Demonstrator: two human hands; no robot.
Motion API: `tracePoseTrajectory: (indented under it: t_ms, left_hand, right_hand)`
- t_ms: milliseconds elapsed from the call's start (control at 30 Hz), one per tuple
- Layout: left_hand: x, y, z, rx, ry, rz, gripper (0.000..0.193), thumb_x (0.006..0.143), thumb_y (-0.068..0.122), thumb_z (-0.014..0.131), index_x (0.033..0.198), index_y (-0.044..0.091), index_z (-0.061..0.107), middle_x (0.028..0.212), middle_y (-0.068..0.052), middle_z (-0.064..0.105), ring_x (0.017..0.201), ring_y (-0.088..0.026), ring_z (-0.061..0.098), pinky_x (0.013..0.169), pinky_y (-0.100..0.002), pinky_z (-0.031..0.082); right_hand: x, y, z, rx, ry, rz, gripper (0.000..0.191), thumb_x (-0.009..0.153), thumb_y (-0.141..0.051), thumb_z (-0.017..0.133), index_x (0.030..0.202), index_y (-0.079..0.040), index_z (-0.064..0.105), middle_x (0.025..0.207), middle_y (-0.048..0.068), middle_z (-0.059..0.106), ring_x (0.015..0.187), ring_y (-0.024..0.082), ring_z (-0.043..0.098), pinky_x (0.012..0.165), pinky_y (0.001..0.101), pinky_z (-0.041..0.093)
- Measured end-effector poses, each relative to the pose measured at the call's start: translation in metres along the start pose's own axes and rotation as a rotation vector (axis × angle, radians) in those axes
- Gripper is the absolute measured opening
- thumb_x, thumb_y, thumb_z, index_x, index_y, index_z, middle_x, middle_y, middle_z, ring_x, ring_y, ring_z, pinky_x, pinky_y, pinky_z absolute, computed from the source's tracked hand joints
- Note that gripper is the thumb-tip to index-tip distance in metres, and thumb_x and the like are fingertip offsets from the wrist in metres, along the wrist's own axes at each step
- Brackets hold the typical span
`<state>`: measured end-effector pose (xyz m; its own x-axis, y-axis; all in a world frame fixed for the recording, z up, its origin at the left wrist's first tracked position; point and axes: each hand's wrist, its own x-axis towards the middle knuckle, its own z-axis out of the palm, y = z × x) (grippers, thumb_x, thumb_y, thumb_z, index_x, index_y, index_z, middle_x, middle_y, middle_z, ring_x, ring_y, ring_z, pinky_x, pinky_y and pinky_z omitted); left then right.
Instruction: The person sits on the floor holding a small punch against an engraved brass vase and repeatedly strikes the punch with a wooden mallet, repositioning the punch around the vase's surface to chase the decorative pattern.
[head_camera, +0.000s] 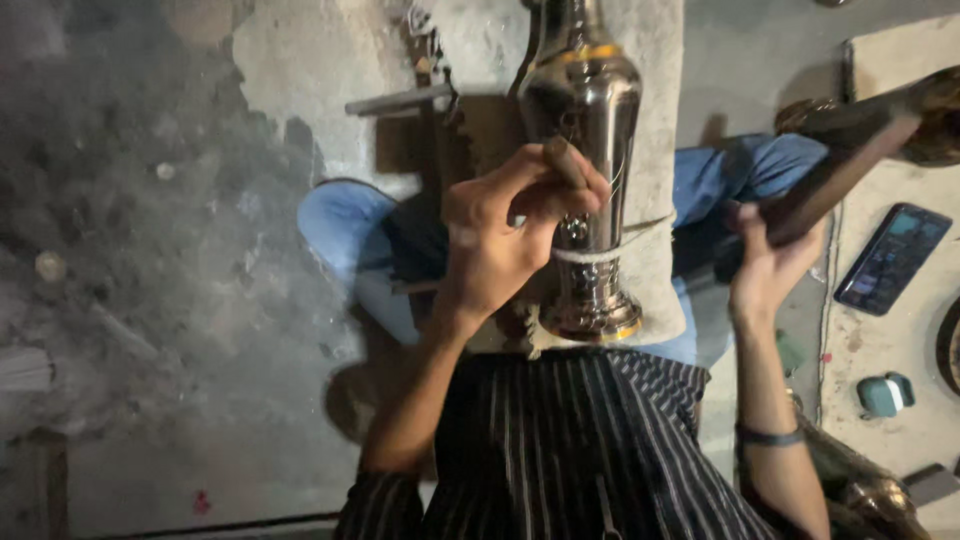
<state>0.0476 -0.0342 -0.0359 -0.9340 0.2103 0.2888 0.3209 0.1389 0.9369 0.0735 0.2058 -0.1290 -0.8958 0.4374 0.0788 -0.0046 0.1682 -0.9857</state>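
on the lap, shiny metal vase (585, 180), gold-banded, waisted, lying lengthwise

One screen in view: a smartphone (892, 258), flat and face up on the pale slab (880, 340) at the right edge, tilted diagonally, dark rectangular body, lit display in bluish-grey tones, content too small to make out. Just beside the raised right hand (765, 270), not touched by it. Lower on the same slab, a small teal case (885, 394) with rounded corners and a white band. No labels or signs visible anywhere.
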Motion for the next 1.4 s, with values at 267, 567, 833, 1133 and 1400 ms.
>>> tracePoseTrajectory:
  t_ms: [267,567,833,1133,1400]
  left_hand:
    - [-0.011,0.000,0.006,0.106,0.070,-0.012,0.018,0.099,-0.011,0.067,0.109,0.003,0.067,0.098,-0.004,0.076,0.092,-0.009,0.078,0.081,-0.023,0.063]
    - [-0.011,-0.004,0.003,0.134,0.093,0.010,0.020,0.097,-0.007,0.070,0.113,0.005,0.067,0.103,-0.005,0.077,0.095,-0.013,0.079,0.082,-0.025,0.063]
    - [-0.024,0.001,0.012,0.102,0.276,-0.040,0.022,0.096,-0.016,0.066,0.108,0.002,0.065,0.096,-0.007,0.075,0.093,-0.014,0.078,0.084,-0.024,0.063]
    - [-0.040,-0.010,0.027,0.088,0.399,0.037,0.023,0.095,-0.021,0.064,0.108,-0.001,0.063,0.105,-0.010,0.075,0.097,-0.015,0.077,0.088,-0.025,0.064]
    - [-0.048,-0.019,0.029,0.163,0.403,0.089,0.019,0.097,-0.015,0.066,0.109,0.000,0.064,0.106,-0.008,0.076,0.101,-0.019,0.078,0.088,-0.026,0.064]
  right_hand:
    - [0.055,-0.067,-0.013,-0.326,-0.410,-0.334,0.035,0.101,-0.003,0.075,0.127,0.008,0.056,0.115,0.015,0.064,0.103,0.020,0.065,0.094,0.0329,0.056]
    - [0.085,-0.192,0.031,-0.946,-0.868,-0.925,0.070,0.078,-0.003,0.078,0.144,-0.005,0.057,0.118,0.016,0.071,0.111,0.028,0.071,0.096,0.0382,0.059]
    - [0.088,-0.182,0.049,-1.590,-1.076,-1.130,0.071,0.097,-0.020,0.060,0.163,-0.026,0.034,0.102,0.006,0.066,0.090,0.017,0.070,0.081,0.0314,0.059]
    - [0.105,-0.147,0.072,-0.012,-1.289,-0.858,0.057,0.108,-0.038,0.036,0.155,-0.006,0.035,0.137,0.020,0.055,0.120,0.028,0.063,0.100,0.0358,0.059]
    - [0.099,-0.137,0.091,0.235,-1.739,-0.845,0.059,0.114,-0.042,0.030,0.161,-0.009,0.021,0.136,0.028,0.047,0.111,0.038,0.054,0.091,0.0386,0.054]
